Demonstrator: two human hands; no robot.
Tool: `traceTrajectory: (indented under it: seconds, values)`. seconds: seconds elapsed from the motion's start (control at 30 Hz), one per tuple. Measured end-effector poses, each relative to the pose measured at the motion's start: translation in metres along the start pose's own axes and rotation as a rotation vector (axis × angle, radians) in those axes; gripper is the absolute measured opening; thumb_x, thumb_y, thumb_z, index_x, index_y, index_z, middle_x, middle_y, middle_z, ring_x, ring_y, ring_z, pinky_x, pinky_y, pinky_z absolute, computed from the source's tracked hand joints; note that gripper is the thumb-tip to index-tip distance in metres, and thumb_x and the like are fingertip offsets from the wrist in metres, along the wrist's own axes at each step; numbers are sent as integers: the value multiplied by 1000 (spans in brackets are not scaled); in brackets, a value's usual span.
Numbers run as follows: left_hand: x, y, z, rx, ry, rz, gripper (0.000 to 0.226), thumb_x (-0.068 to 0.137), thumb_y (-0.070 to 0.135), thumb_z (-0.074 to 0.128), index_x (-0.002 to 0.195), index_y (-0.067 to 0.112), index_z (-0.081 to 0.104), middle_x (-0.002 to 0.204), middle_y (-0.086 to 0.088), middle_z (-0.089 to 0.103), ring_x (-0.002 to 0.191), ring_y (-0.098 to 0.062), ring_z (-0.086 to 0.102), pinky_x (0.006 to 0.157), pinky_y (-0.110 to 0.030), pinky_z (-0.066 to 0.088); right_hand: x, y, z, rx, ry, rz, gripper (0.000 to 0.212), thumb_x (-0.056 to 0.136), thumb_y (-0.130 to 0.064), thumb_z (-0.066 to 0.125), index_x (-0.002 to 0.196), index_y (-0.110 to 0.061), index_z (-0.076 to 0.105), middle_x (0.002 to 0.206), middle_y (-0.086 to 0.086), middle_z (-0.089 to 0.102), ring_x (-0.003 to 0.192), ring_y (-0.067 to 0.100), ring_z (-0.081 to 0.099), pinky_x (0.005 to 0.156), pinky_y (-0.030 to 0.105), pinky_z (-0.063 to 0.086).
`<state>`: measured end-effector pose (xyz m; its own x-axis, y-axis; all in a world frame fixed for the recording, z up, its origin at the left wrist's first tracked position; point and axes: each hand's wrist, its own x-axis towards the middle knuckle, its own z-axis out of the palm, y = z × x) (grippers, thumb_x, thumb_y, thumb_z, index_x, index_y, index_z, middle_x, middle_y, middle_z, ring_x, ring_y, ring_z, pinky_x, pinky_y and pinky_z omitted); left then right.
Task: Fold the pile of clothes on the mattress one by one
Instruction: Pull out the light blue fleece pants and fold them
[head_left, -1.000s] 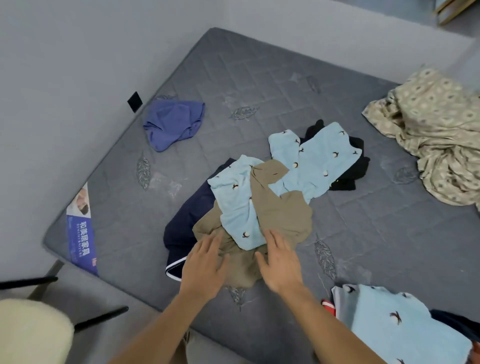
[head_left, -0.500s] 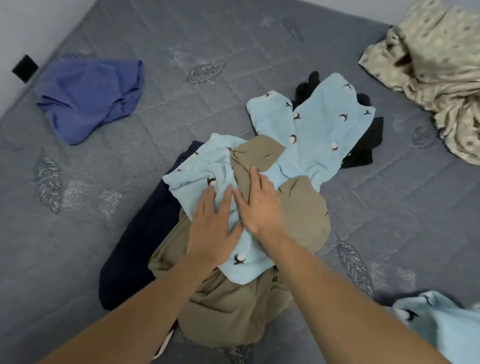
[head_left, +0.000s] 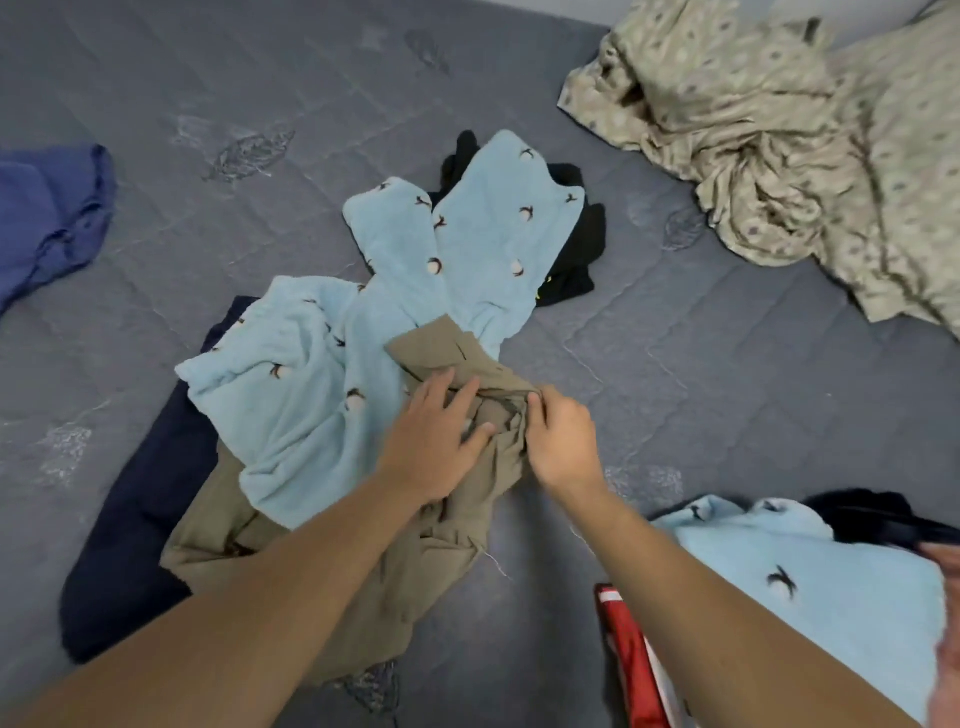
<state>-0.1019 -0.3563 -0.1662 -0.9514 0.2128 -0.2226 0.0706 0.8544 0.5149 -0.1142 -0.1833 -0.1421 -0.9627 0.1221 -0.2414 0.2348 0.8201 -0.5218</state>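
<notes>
A grey quilted mattress fills the view, with leaf patterns stitched in it. In its middle lies the pile of clothes: a light blue fleece with small bird marks is spread on top, a khaki garment lies partly under it and comes toward the camera, a navy garment is at the bottom on the left side, and a black garment shows behind the far part of the fleece.

Both hands are on the khaki garment near the middle of the pile. The left hand lies on it with the fingers spread and a little bent, and the thumb presses a fold of the cloth. The right hand has its fingers curled and pinches a bunched fold of the same garment, just beside the left hand.

A blue garment lies apart at the left edge. A beige patterned sheet is crumpled at the far right. Near the right, close to the camera, a second blue fleece lies beside a red item.
</notes>
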Motion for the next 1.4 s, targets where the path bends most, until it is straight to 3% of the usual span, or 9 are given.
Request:
traceTrajectory:
  seconds: [0.17, 0.27, 0.53, 0.73, 0.83, 0.93, 1.07, 1.3, 1.4]
  values:
    - [10, 58, 59, -48, -246, 156, 68, 106, 50, 46, 165, 27, 20, 172, -1, 18, 158, -22, 15, 126, -41, 22, -11, 75, -41, -252, -57, 299, 23, 94, -13, 50, 112, -4, 62, 120, 25, 64, 112, 46, 60, 86, 45, 47]
    - [12, 70, 77, -57, -375, 230, 68, 102, 33, 56, 164, 25, 27, 170, -1, 25, 155, -20, 21, 123, -33, 19, -20, 88, -44, -347, -94, 216, 39, 89, -13, 55, 128, -8, 55, 132, 17, 50, 125, 39, 46, 98, 44, 44]
    - [-11, -15, 10, 170, -36, 79, 76, 96, 46, 58, 163, 28, 27, 170, -2, 24, 157, -24, 17, 127, -41, 12, -19, 2, 17, -181, -214, -223, 55, 97, -15, 51, 151, -13, 42, 145, 10, 47, 132, 30, 43, 107, 42, 42]
    - [-42, -105, -32, 249, 68, -35, 95, 92, 60, 60, 165, 16, 19, 173, -11, 8, 161, -25, 7, 126, -37, -1, 7, -87, 90, -126, -269, -470, 60, 108, -23, 42, 165, -16, 21, 172, 5, 17, 160, 22, 8, 129, 39, 17]
    - [-49, -127, -38, 231, 142, -85, 98, 91, 65, 58, 165, 17, 17, 173, -12, 5, 160, -26, 7, 128, -43, 10, 17, -101, 117, -269, -303, -553, 58, 112, -32, 32, 166, -15, 16, 174, 4, 12, 161, 21, 2, 129, 41, 11]
    - [-54, -138, -36, 191, 140, -98, 98, 92, 67, 53, 166, 18, 11, 173, -12, 5, 160, -27, 9, 126, -45, 18, 20, -87, 123, -391, -301, -523, 61, 113, -41, 23, 167, -17, 8, 174, -2, 6, 161, 16, 0, 130, 39, 8]
    - [-54, -134, -29, 190, 111, -71, 92, 97, 64, 44, 167, 21, 2, 173, -11, 8, 161, -26, 0, 129, -45, 8, 19, -45, 101, -571, -300, -425, 62, 111, -45, 14, 167, -18, 4, 174, -4, 1, 160, 14, -2, 130, 36, 5]
    - [-48, -115, -14, 221, 184, 10, 78, 97, 55, 35, 164, 16, 23, 160, -16, 41, 154, -31, 29, 129, -51, 11, 24, -2, 70, -724, -251, -355, 65, 111, -47, 14, 166, -14, 9, 174, 3, 11, 160, 19, 9, 130, 38, 7]
    - [-47, -115, -13, 210, 165, 24, 74, 101, 51, 41, 164, 17, 24, 161, -14, 39, 154, -30, 29, 129, -51, 8, 20, 19, 56, -734, -238, -158, 68, 110, -48, 11, 166, -11, 6, 174, 6, 9, 160, 23, 6, 130, 42, 7]
